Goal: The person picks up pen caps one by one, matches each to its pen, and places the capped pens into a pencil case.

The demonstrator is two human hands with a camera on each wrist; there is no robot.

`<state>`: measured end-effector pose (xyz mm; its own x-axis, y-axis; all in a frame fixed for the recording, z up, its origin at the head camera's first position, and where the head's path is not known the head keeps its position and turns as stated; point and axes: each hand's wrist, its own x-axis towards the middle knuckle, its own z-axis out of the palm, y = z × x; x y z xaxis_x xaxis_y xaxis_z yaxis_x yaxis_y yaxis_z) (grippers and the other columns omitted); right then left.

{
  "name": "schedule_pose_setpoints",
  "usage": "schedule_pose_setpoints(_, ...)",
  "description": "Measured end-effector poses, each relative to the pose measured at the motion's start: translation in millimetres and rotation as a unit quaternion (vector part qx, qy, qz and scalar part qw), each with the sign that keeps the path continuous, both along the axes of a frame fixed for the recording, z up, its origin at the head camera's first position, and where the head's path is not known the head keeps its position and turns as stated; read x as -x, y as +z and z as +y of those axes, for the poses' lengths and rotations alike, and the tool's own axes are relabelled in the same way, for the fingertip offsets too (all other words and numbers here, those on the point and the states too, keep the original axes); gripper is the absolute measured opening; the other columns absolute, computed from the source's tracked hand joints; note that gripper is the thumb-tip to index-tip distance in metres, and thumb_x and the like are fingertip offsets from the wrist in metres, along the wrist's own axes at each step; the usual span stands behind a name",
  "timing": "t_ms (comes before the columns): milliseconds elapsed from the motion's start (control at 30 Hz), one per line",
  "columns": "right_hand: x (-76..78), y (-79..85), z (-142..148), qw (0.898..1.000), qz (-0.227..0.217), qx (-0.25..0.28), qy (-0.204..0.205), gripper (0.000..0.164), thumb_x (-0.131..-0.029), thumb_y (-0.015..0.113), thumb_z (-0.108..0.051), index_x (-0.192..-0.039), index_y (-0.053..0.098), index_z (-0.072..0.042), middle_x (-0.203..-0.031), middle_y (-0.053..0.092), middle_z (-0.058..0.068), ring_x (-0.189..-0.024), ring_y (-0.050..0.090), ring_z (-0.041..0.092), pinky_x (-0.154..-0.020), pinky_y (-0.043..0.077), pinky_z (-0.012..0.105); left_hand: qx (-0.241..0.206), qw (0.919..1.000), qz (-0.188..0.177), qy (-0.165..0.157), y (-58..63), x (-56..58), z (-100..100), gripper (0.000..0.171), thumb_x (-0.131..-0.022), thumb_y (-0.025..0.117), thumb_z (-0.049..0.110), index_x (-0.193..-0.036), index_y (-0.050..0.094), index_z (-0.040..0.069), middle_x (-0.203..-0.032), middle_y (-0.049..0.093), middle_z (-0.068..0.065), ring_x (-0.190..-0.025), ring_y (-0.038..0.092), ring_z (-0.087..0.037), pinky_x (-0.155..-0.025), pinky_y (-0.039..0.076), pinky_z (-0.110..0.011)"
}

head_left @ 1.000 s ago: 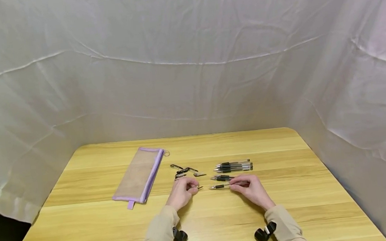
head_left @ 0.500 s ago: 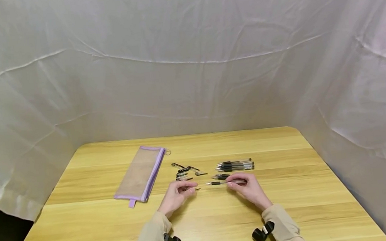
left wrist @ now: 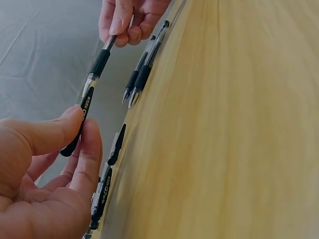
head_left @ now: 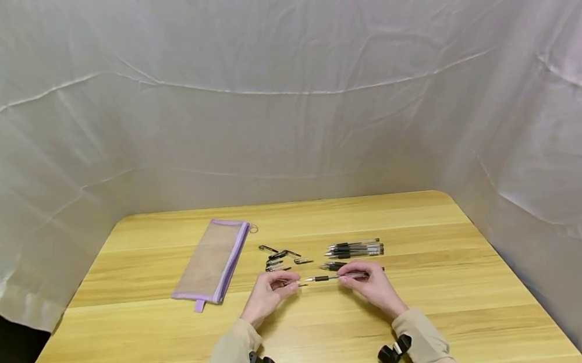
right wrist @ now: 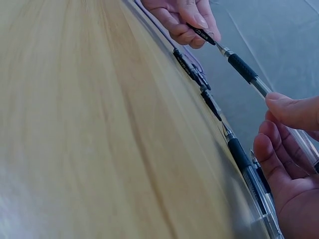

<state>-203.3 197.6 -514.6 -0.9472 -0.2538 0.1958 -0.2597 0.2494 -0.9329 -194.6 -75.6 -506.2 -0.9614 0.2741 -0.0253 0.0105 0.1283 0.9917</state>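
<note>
My left hand (head_left: 269, 293) pinches a black pen cap (left wrist: 86, 102) between thumb and fingers, its clip lettered in light print. My right hand (head_left: 372, 285) grips the clear barrel of a gel pen (head_left: 320, 278) with a black rubber grip, its tip pointing left. In both wrist views the pen's tip meets the cap's end; whether it has entered cannot be told. Beyond my left hand lie several loose pen caps (head_left: 278, 256). Several uncapped pens (head_left: 355, 250) lie side by side beyond my right hand, and more pens (head_left: 332, 266) lie nearer, partly hidden behind it.
A purple-edged mesh zip pouch (head_left: 209, 262) lies flat on the left, with a ring at its far corner. Everything rests on a wood-grain table (head_left: 317, 342). Pale cloth (head_left: 285, 118) hangs behind it and at both sides.
The pen in my right hand has moved left, and its tip has come up to the cap. My left hand drew slightly left, then came back a little, still pinching the cap.
</note>
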Motion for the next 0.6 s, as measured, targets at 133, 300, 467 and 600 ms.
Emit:
schedule_pose_setpoints(133, -0.1, 0.4, -1.7, 1.000, -0.002, 0.002, 0.004, 0.018, -0.088, 0.075, -0.005, -0.103, 0.074, 0.004, -0.102, 0.072, 0.027, -0.083, 0.070, 0.000, -0.078, 0.058, 0.020, -0.002, 1.0000, 0.000, -0.003, 0.0, 0.5, 0.7, 0.026, -0.089, 0.071, 0.004, -0.114, 0.070, -0.005, -0.121, 0.067, -0.023, -0.095, 0.066, -0.013, -0.083, 0.054, -0.018)
schedule_pose_setpoints(300, -1.1, 1.3, -3.3, 1.000, -0.003, 0.005, 0.008, 0.018, -0.088, 0.075, -0.006, -0.103, 0.074, 0.005, -0.101, 0.072, 0.027, -0.082, 0.069, 0.000, -0.077, 0.058, 0.020, -0.006, 0.9999, 0.002, -0.011, -0.3, 0.6, 1.5, 0.027, -0.089, 0.071, 0.003, -0.114, 0.070, -0.006, -0.121, 0.066, -0.025, -0.094, 0.067, -0.012, -0.082, 0.055, -0.018)
schedule_pose_setpoints(467, -1.4, 1.1, -4.6, 1.000, 0.001, -0.001, 0.010, 0.017, -0.088, 0.075, -0.006, -0.102, 0.074, 0.003, -0.101, 0.072, 0.026, -0.083, 0.069, 0.000, -0.077, 0.058, 0.020, -0.001, 0.9998, 0.000, -0.018, 0.0, -0.1, 2.1, 0.027, -0.089, 0.071, 0.003, -0.114, 0.070, -0.005, -0.121, 0.066, -0.024, -0.092, 0.065, -0.011, -0.081, 0.054, -0.018)
schedule_pose_setpoints(600, -1.0, 1.0, -6.3, 1.000, -0.003, -0.003, 0.012, 0.017, -0.087, 0.076, -0.007, -0.102, 0.075, 0.002, -0.102, 0.072, 0.025, -0.084, 0.068, 0.000, -0.078, 0.057, 0.019, 0.000, 0.9996, -0.001, -0.027, 0.4, 0.2, 2.9, 0.026, -0.089, 0.071, 0.003, -0.113, 0.070, -0.004, -0.120, 0.067, -0.024, -0.091, 0.065, -0.012, -0.079, 0.054, -0.018)
